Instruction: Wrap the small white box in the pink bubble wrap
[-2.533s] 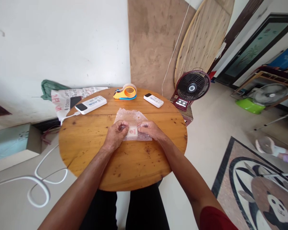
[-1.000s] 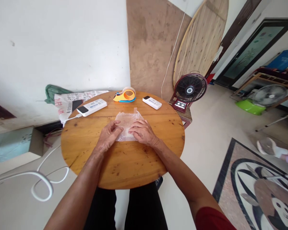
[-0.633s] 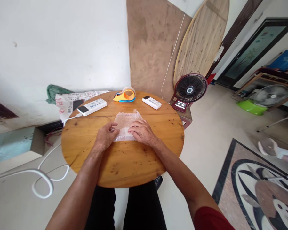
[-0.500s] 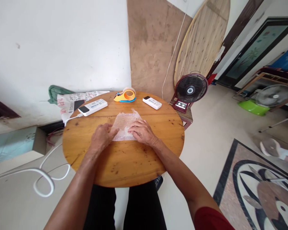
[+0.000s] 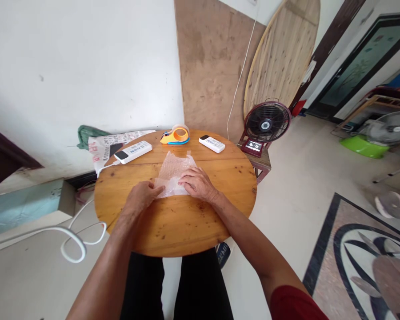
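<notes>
A piece of clear bubble wrap (image 5: 174, 167) lies on the round wooden table in front of me, its near part folded over. At its left near corner, my left hand (image 5: 144, 194) is closed, with thumb and fingers pinching the edge. My right hand (image 5: 198, 183) rests on the wrap's right side, its bent fingers together and pressing on the folded layer. A whitish patch shows by the right fingertips; I cannot tell whether something lies inside. A small strip of clear tape (image 5: 188, 154) sticks up at the wrap's far right corner.
Behind the wrap on the table (image 5: 186, 231) are an orange-and-blue tape dispenser (image 5: 175, 135), a white device (image 5: 212, 143) and a larger white device (image 5: 133, 152) with a white cable (image 5: 108, 166). A dark red fan (image 5: 266, 124) stands on a stool at the right.
My left hand has drawn the wrap's left near edge up and over, so its left outline differs. The right hand stays in place. The view has shifted slightly.
</notes>
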The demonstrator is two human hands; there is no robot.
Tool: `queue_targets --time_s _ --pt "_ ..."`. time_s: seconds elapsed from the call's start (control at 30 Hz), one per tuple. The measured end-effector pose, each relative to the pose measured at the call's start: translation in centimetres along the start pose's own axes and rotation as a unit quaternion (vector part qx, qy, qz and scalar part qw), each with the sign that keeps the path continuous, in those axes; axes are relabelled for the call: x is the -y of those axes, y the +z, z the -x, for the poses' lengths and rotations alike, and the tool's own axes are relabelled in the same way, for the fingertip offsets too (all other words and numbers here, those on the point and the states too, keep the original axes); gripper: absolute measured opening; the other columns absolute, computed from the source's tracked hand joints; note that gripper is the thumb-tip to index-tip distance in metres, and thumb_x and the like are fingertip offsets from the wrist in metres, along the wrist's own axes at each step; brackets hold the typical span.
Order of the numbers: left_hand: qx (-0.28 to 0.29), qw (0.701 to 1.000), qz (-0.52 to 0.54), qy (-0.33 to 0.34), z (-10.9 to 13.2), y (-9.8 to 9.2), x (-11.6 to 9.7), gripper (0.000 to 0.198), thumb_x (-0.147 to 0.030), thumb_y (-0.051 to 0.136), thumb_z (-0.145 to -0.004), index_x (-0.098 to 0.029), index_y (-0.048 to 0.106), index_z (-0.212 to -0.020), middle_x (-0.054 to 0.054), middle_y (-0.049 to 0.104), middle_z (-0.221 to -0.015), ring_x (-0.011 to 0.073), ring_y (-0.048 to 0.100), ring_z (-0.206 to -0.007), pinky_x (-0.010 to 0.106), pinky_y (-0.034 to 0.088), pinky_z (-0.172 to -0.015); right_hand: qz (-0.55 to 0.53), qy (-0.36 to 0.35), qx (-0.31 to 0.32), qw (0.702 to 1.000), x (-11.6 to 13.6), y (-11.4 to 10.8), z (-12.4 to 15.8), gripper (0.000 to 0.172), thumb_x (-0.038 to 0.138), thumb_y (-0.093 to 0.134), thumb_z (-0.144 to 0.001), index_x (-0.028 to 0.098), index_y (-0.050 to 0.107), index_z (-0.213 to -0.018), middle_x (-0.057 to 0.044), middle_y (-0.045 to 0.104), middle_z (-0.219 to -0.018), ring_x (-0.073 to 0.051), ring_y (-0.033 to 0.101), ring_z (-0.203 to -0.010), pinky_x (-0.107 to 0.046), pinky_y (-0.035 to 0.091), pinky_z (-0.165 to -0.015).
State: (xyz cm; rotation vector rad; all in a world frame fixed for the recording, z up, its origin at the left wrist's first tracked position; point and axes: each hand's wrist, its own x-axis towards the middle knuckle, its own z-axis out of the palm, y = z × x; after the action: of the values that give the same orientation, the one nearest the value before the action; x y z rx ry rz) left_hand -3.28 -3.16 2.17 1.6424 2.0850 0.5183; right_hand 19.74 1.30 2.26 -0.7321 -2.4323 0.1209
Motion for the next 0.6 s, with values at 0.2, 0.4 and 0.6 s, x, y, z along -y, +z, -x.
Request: queue_targets --time_s 0.2,0.4,0.6 --pt "-0.014 0.993 0.119 0.014 -0.1 0.2 0.0 0.03 -0.048 0.059 -0.065 -0.021 0.051 -0.054 -0.003 0.047 -0.043 0.0133 0.044 -0.045 0.024 0.027 -0.046 0.0 -0.005 -0.002 1.0 -0.2 0.2 0.1 0.02 0.018 0.055 -0.086 0.021 0.073 -0.091 -0.005 0.069 -0.104 -0.021 0.053 -0.098 -0.036 0.037 -0.093" --pt "0.034 0.977 0.204 -0.059 0.6 -0.2 -2.3 0.031 -0.048 0.065 -0.063 -0.021 0.052 -0.068 -0.001 0.055 -0.049 0.0169 0.052 -0.044 0.026 0.035 -0.043 0.008 -0.002 0.001 1.0 0.0 0.0 0.1 0.02 0.019 0.054 -0.087 0.021 0.073 -0.09 -0.006 0.069 -0.102 -0.021 0.052 -0.098 -0.036 0.036 -0.091" --pt "0.015 0.979 0.201 -0.022 -0.5 1.3 -2.0 0.029 -0.047 0.068 -0.06 -0.021 0.057 -0.065 -0.001 0.05 -0.043 0.017 0.05 -0.043 0.026 0.032 -0.044 0.008 -0.006 0.006 1.0 0.0 0.1 0.0 0.019 0.016 0.054 -0.085 0.021 0.072 -0.09 -0.005 0.069 -0.102 -0.021 0.051 -0.097 -0.036 0.036 -0.089"
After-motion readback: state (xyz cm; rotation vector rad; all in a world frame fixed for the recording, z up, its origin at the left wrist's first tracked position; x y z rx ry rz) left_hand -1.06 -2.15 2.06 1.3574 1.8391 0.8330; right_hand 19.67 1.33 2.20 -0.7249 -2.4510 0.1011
